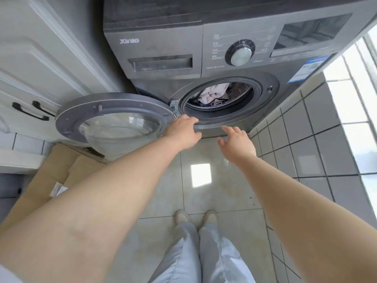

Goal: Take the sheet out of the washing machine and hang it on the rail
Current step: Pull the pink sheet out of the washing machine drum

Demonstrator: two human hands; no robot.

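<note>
Lying bunched in the drum (pixel 238 92), the sheet (pixel 213 92) shows only partly.

"Xinle" on washing machine (pixel 163 58)

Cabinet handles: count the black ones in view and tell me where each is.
2. Both are on the white cabinet left of the washing machine: one handle near the picture's left edge, the other handle just right of it, beside the open door. More may be out of view.
</note>
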